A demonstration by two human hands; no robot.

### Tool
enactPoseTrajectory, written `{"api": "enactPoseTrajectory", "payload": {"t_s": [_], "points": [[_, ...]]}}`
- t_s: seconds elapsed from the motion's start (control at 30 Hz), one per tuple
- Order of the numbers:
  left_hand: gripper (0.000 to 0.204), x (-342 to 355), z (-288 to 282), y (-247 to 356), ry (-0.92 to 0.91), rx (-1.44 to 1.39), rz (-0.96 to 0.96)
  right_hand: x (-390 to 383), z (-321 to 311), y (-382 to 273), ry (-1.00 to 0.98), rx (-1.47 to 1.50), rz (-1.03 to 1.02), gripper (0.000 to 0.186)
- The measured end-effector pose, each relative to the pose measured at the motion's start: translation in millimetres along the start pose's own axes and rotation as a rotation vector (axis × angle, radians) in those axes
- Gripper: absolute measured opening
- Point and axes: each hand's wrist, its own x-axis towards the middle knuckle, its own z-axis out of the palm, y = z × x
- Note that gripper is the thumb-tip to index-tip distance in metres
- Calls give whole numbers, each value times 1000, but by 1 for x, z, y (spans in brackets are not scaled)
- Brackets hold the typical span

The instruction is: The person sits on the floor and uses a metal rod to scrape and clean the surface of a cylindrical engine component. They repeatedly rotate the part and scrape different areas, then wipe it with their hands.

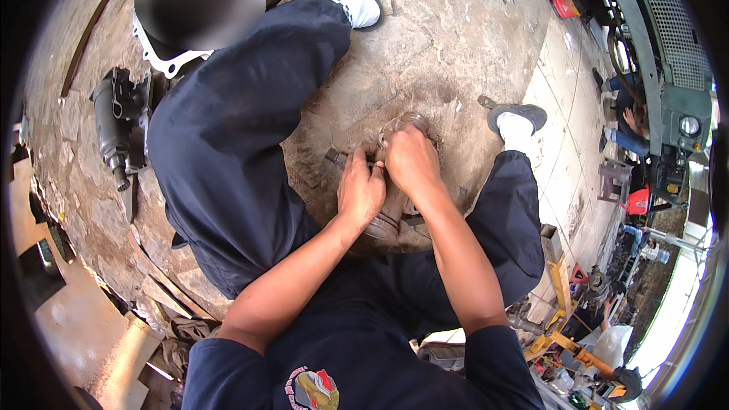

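Note:
On the ground between my legs lies a rusty brown metal shaft part (389, 209) with a rounded, flanged end (414, 120) away from me. My left hand (360, 191) rests on its left side, fingers bent around a short dark metal rod (335, 156) that sticks out to the left. My right hand (411, 156) is closed over the part near its far end. Its fingertips press together there, and what they pinch is hidden by the hand. Both hands are close together, nearly touching.
On the left lie a grey cylindrical motor-like unit (114, 125) and a pale flanged metal piece (163, 61), partly blurred. Wooden strips (95, 30) and rusty sheets (91, 342) lie further left. At the right are a green vehicle (683, 106), red containers (566, 6), and other people (629, 125).

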Motion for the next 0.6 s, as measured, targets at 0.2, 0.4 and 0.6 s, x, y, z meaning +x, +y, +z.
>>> {"api": "enactPoseTrajectory", "payload": {"t_s": [0.2, 0.4, 0.6], "points": [[37, -2, -1, 8, -11, 1, -18, 46, 11, 28, 19, -58, 75, 34], [42, -1, 0, 2, -20, -7, -29, 16, 6, 10, -28, -34, -16, 36], [41, -1, -1, 5, -10, 6, -25, 46, 7, 10, -13, -100, 166, 41]]}}
